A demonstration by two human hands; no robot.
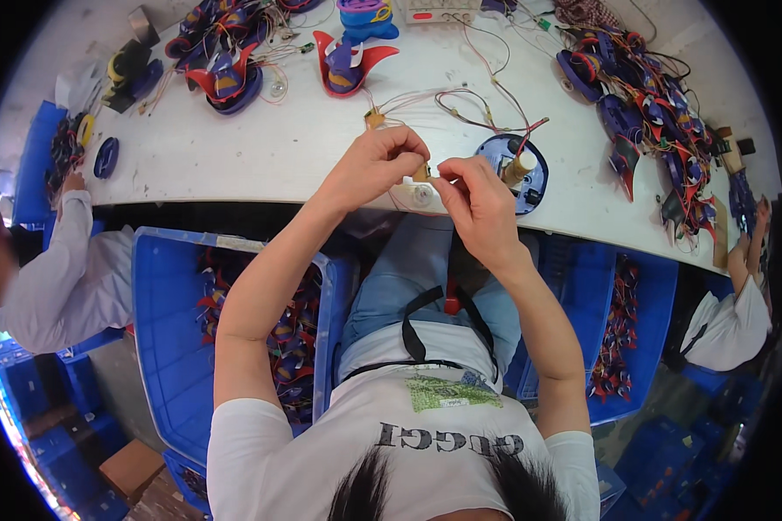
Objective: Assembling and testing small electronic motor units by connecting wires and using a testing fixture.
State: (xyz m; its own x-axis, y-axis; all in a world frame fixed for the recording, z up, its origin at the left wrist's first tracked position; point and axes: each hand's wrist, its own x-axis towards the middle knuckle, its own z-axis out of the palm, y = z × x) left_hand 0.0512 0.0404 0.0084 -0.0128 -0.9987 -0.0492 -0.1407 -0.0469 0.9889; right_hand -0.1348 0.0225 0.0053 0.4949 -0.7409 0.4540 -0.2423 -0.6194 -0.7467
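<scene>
Both hands pinch one small tan part between them. The left hand fingers and the right hand fingers are closed on it. Thin wires run up from the fingers across the white desk. A blue round base lies just right of the fingers.

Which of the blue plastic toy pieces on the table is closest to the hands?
The round blue base with wires, lying flat at the table's near edge just beside the right hand. The other blue pieces lie farther back or off to the sides.
</scene>
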